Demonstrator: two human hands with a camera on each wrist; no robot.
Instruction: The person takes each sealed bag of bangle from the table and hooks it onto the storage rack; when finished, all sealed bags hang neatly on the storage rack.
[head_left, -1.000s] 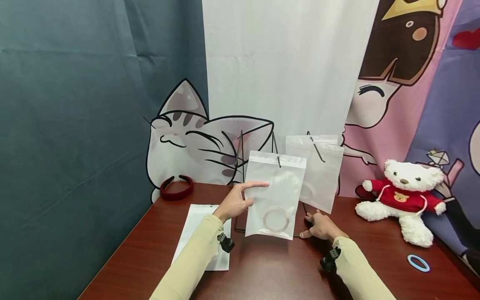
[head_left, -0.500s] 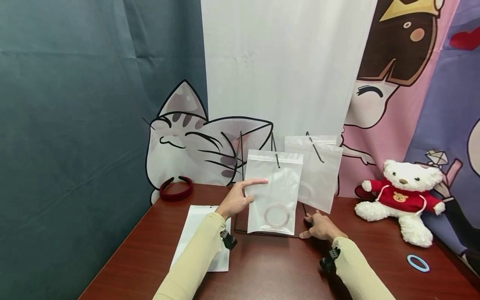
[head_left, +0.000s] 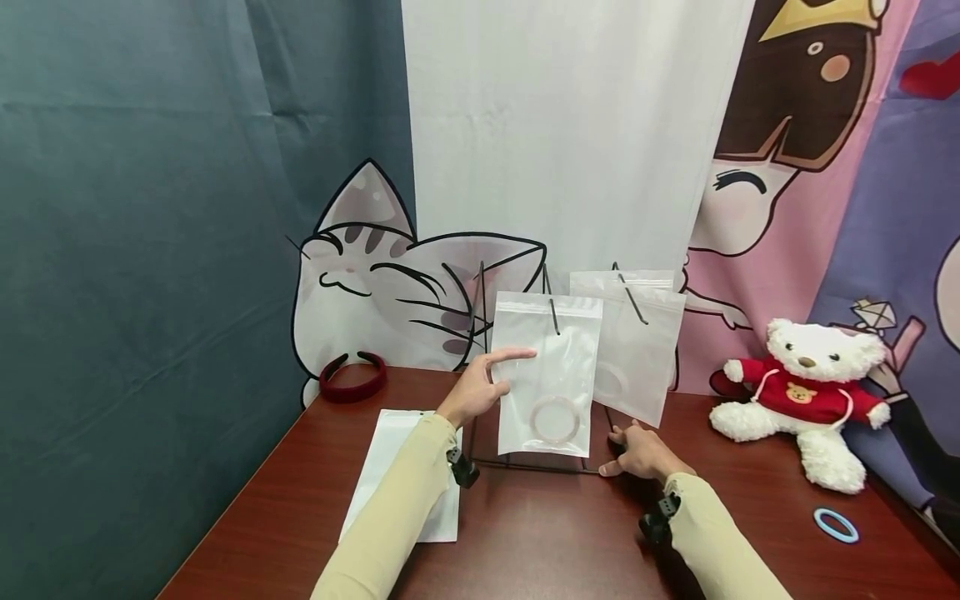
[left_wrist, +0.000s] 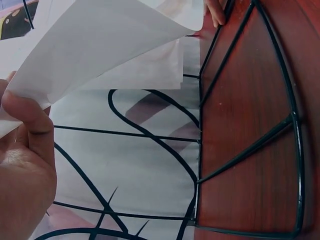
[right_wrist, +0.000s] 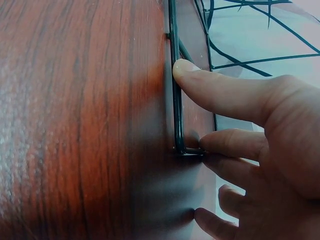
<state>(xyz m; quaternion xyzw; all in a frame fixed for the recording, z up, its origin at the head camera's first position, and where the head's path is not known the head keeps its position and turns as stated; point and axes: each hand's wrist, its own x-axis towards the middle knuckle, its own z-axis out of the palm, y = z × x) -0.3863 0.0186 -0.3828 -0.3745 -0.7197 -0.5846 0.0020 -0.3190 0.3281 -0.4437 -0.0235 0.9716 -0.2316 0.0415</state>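
Observation:
In the head view a white zip-lock bag (head_left: 517, 375) hangs at a hook of a black wire display rack (head_left: 495, 463), with a pale ring-shaped item (head_left: 555, 419) showing through its lower part. My left hand (head_left: 474, 390) pinches the bag's left edge, index finger stretched across its front. The left wrist view shows the thumb (left_wrist: 27, 115) pressed on the bag's sheet (left_wrist: 110, 45). At the base's front right corner, my right hand (head_left: 643, 452) holds the rack; in the right wrist view its thumb (right_wrist: 200, 75) lies on the front bar and the index finger touches the side bar.
Another hook to the right carries translucent zip bags (head_left: 641, 358). A flat white bag (head_left: 375, 467) lies by the left forearm, and a dark red headband (head_left: 354, 387) sits behind it. On the right are a white teddy bear (head_left: 806, 408) and a blue ring (head_left: 836, 526).
My left hand has moved slightly up and away from me, taking the zip-lock bag farther back along its hook. The bag's bottom edge is higher. My right hand stays at the rack's corner.

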